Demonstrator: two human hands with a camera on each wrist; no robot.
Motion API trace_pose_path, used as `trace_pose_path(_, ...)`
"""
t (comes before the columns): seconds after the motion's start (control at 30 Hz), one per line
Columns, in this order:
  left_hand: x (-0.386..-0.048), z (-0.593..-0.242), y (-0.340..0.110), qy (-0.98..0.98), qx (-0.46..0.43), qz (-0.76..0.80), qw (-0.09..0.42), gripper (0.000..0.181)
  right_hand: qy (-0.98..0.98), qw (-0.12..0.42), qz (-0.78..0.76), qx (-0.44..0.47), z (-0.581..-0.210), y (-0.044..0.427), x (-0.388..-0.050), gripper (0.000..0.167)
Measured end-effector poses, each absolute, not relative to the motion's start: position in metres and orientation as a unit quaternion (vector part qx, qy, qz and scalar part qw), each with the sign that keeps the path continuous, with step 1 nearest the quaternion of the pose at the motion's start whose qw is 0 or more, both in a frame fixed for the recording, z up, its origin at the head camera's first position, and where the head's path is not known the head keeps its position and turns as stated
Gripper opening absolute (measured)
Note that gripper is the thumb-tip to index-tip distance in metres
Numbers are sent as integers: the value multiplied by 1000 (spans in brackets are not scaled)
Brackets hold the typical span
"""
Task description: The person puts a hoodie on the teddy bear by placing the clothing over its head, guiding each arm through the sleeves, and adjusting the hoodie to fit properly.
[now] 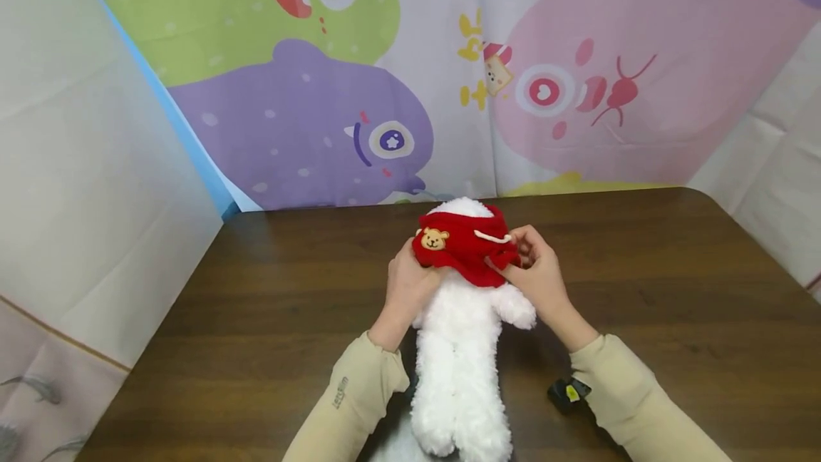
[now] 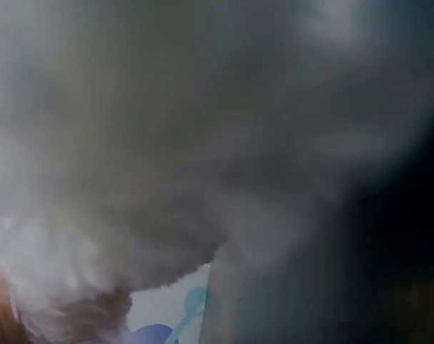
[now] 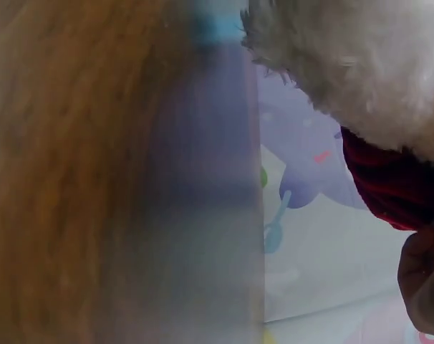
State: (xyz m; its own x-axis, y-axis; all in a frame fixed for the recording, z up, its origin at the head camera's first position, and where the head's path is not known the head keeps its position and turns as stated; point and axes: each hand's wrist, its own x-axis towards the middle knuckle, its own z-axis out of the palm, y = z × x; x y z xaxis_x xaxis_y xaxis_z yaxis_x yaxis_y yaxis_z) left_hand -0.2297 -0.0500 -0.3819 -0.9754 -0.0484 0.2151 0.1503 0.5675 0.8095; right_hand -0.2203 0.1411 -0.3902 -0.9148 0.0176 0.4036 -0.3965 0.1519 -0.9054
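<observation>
A white fluffy plush toy lies along the table with its legs toward me. Red cloth clothing with a bear-face patch and a white cord covers most of its head; white fur shows above it. My left hand grips the cloth's left edge beneath the patch. At the right edge, my right hand pinches the red fabric between thumb and fingers. Blurred pale fur fills much of the left wrist view. In the right wrist view, red cloth meets my fingers.
The toy lies on a dark wooden table. A small black object with a yellow mark is beside my right sleeve. Something greyish-white lies partly under the toy. A cartoon-printed curtain hangs behind the table.
</observation>
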Motion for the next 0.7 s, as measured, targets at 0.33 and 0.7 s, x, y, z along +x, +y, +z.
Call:
trace_pose_path(0.33, -227, -382, -50, -878, -19, -465, 114, 41, -828, 214, 508, 99, -390, 139, -219, 24)
trace_pose_path(0.7, -235, -376, -64, -893, -125, -432, -4, 57, -863, 169, 429, 207, -382, 157, -227, 44)
